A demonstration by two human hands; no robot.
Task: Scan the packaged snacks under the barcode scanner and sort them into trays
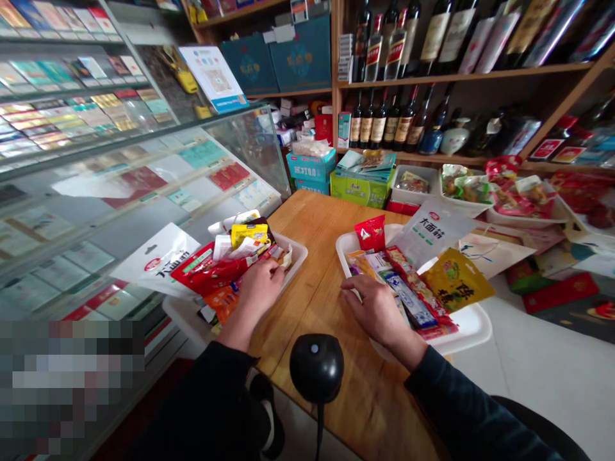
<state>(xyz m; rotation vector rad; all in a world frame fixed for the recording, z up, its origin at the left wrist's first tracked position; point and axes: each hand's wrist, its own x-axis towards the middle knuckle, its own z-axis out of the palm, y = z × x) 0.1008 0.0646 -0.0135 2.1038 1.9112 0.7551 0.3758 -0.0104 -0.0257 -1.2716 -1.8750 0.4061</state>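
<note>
My left hand (259,285) rests, fingers loosely bent, on snack packets in the left white plastic tray (298,251). Around it are a red packet (204,267), a yellow packet (248,234), an orange packet (221,301) and a white bag (161,259). My right hand (377,310) lies over the left side of the right white tray (473,330), fingers slightly curled and nothing visible in them. A blue and white packet (408,299) is beside it. That tray also holds a small red packet (371,233), a clear-grey bag (430,232) and a gold bag (456,282).
A black rounded device (317,368) with a cable stands on the wooden table (307,256) between my arms. Glass display cases (168,186) flank the left. Behind are boxes (360,187), bottles on shelves (379,125) and more snack bins (466,198).
</note>
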